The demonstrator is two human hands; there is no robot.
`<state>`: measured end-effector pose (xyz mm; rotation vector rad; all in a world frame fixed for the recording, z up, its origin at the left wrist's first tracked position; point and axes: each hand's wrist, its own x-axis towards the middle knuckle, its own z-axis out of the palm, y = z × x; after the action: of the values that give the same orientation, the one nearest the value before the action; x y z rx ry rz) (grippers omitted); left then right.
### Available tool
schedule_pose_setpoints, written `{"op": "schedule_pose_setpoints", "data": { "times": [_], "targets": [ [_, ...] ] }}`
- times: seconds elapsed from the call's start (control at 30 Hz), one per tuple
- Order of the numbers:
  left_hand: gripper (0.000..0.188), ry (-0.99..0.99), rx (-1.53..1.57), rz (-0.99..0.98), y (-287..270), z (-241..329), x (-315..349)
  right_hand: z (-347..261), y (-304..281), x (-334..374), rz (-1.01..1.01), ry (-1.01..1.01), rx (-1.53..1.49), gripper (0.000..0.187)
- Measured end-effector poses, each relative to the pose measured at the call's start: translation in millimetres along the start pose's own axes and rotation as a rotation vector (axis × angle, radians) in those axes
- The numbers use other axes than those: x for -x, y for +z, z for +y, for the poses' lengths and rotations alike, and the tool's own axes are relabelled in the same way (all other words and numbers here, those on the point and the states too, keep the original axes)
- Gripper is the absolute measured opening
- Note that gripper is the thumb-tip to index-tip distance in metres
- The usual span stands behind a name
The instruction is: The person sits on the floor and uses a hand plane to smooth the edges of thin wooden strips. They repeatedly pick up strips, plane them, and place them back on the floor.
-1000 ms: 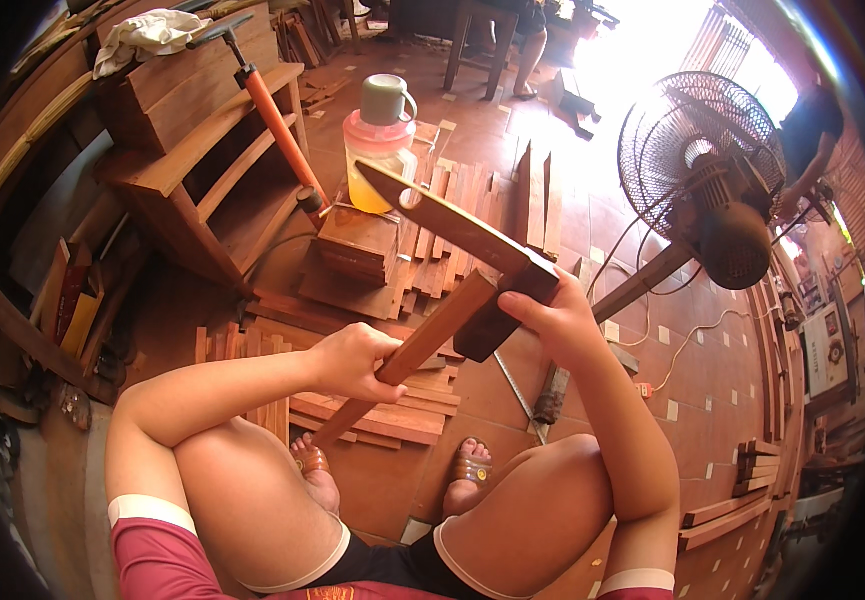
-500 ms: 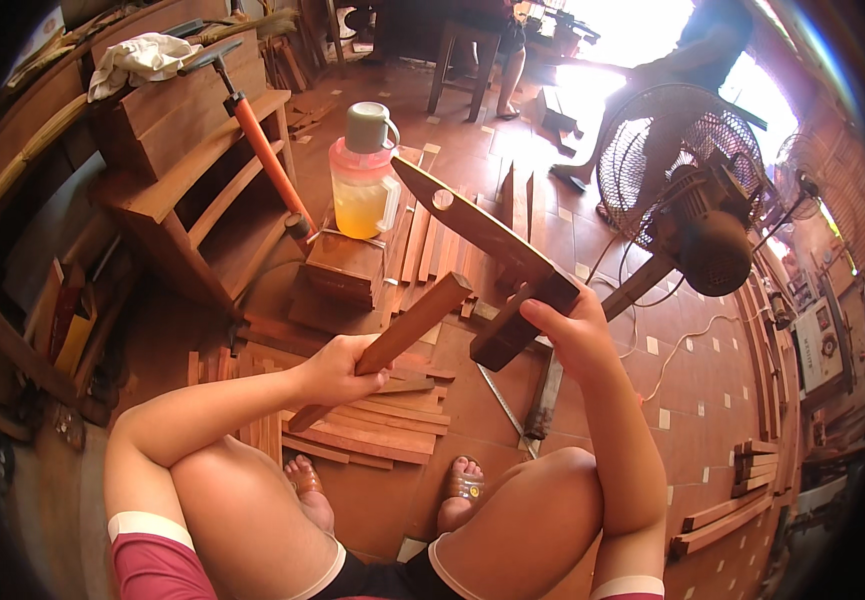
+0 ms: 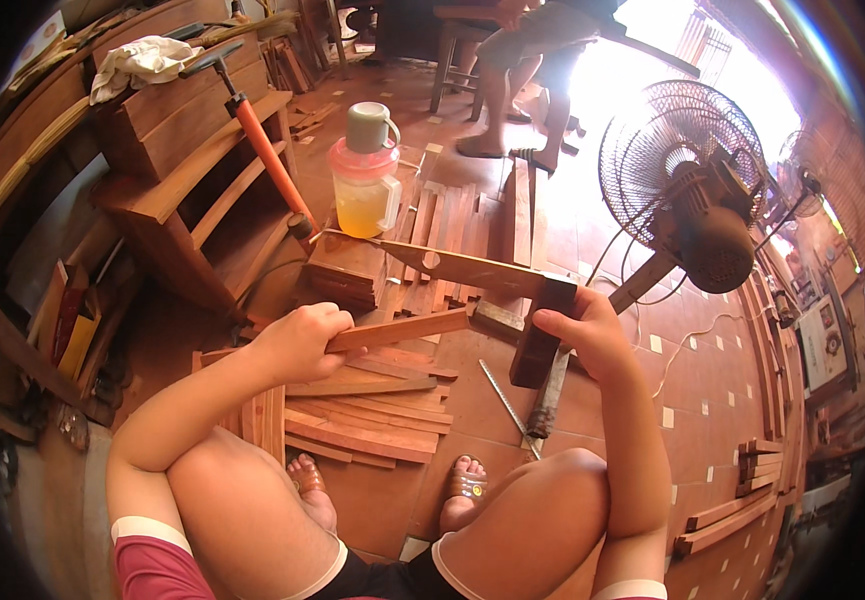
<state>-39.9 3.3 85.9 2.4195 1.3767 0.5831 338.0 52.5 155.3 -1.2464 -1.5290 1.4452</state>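
Observation:
My left hand (image 3: 302, 343) is closed around one end of a reddish-brown wooden strip (image 3: 414, 328), which points right and slightly upward. In my right hand (image 3: 590, 335) is a wooden try square (image 3: 540, 345), gripped by its dark thick stock with the thumb on the near face. Its long thin blade, with a round hole near the far tip, reaches left above the strip. The strip's free end is close to the stock; I cannot tell whether they touch. Below, several cut wooden strips (image 3: 372, 425) lie on the floor between my feet and the wooden box.
A jug of yellow drink (image 3: 360, 205) with a cup on top stands on a wooden box (image 3: 344, 272). An orange pump (image 3: 267, 150) leans left. At right stands a fan (image 3: 692, 200) with a trailing cord. A metal rule (image 3: 502, 400) lies ahead; another person (image 3: 532, 60) is beyond.
The wooden strip and try square have both swung nearer to level. My left hand has shifted left and up. The other person has moved left, out from behind the fan.

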Motion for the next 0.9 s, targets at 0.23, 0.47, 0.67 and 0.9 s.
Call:
{"op": "schedule_pose_setpoints", "data": {
  "times": [0.23,0.47,0.67,0.9],
  "targets": [
    [0.046,-0.007,-0.083,0.084,-11,11,1,12,18,-6,-0.168,-0.021,-0.006,0.039],
    [0.051,0.103,-0.224,0.200,-9,6,3,24,33,-14,-0.232,0.024,0.009,0.041],
    [0.056,0.137,-0.282,0.285,-7,4,2,29,39,-17,-0.252,0.053,0.010,0.044],
    [0.077,-0.009,-0.335,0.298,-9,9,2,31,46,-21,-0.280,0.055,-0.029,0.043]
  ]
}}
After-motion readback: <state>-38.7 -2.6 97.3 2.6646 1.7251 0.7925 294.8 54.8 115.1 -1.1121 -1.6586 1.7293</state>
